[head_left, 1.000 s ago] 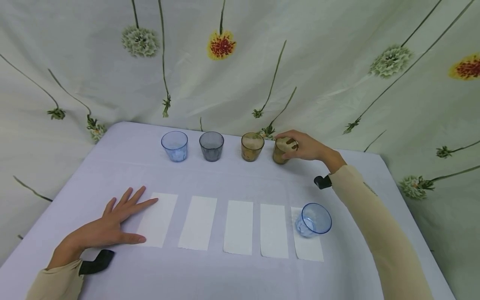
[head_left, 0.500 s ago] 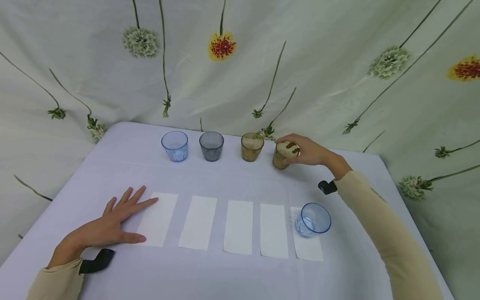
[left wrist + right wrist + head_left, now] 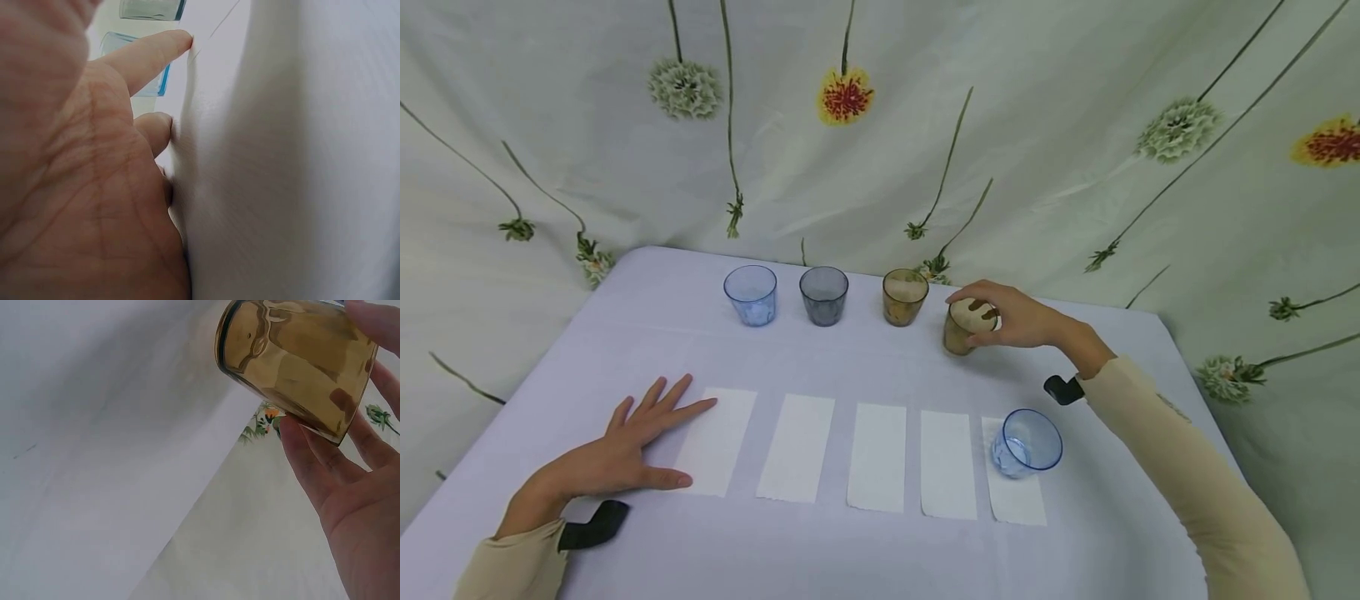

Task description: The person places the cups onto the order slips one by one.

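Observation:
My right hand (image 3: 1018,321) grips an amber glass (image 3: 958,332) near its rim, thumb on the near side and fingers on the far side. In the right wrist view the amber glass (image 3: 300,362) shows its base tipped toward the camera, over the white cloth. My left hand (image 3: 617,450) lies with fingers spread on the table, thumb and index finger at the leftmost white paper strip (image 3: 718,442). In the left wrist view the left palm (image 3: 94,181) faces the tabletop, fingertips touching it. A clear blue glass (image 3: 1028,442) stands on the rightmost paper strip (image 3: 1018,500).
Along the back edge stand a blue glass (image 3: 751,296), a grey glass (image 3: 823,297) and another amber glass (image 3: 905,297). Several paper strips lie in a row across the white tablecloth (image 3: 850,558). A flower-printed curtain (image 3: 1037,100) hangs behind the table.
My right hand has brought the amber glass from the back row toward the near side of the table. The left hand has stayed in place.

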The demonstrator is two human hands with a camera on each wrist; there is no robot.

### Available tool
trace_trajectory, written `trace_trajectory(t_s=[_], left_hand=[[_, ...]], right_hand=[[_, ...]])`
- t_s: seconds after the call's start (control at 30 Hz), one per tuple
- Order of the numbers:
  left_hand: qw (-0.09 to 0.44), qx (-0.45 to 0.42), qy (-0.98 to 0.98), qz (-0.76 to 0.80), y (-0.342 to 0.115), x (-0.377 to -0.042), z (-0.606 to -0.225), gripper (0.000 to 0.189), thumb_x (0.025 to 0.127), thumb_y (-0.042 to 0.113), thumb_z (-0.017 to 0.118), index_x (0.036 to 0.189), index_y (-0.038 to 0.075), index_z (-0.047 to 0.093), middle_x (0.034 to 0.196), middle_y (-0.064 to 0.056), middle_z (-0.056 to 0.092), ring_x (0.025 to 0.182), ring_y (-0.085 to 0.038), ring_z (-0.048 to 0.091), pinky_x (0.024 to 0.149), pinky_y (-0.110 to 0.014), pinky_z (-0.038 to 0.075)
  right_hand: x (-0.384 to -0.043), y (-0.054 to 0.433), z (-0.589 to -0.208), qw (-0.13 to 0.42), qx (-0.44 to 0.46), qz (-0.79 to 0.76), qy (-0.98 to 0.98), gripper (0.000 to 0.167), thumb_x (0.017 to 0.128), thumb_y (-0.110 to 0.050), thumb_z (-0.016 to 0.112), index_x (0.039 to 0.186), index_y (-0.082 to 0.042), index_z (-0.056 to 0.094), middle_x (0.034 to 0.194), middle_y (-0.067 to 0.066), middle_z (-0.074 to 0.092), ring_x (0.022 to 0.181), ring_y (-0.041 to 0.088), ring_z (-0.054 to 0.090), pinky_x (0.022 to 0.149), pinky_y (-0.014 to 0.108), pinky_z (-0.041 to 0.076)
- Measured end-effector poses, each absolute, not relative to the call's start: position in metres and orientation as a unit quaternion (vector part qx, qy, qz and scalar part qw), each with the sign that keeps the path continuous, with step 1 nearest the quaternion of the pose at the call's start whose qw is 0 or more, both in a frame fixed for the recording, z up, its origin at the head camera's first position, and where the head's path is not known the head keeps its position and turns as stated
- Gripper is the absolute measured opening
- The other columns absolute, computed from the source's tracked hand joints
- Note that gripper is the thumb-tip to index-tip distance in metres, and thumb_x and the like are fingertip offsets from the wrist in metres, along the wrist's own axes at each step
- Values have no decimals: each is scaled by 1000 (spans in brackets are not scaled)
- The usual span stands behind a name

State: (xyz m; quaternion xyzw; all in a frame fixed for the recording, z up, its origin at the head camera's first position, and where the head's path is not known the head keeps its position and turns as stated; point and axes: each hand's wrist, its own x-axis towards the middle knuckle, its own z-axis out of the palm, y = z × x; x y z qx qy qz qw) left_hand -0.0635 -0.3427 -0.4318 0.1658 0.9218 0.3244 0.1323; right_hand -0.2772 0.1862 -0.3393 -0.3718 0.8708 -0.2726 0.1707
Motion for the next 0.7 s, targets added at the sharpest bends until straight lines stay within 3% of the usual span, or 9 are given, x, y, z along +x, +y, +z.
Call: trace_trajectory(t_s=[0.7], left_hand=[[125,173,924,317,-344,-64,-433,93,81,43,80,158,28,29,168,-21,-3,151,-46,-21,111,-63,-27]], right_hand=[[-233,180,-323,173,-439,-232,851,64,85,-20,81,141,-28,51,144,-4,49,133,23,49,104,46,46]])
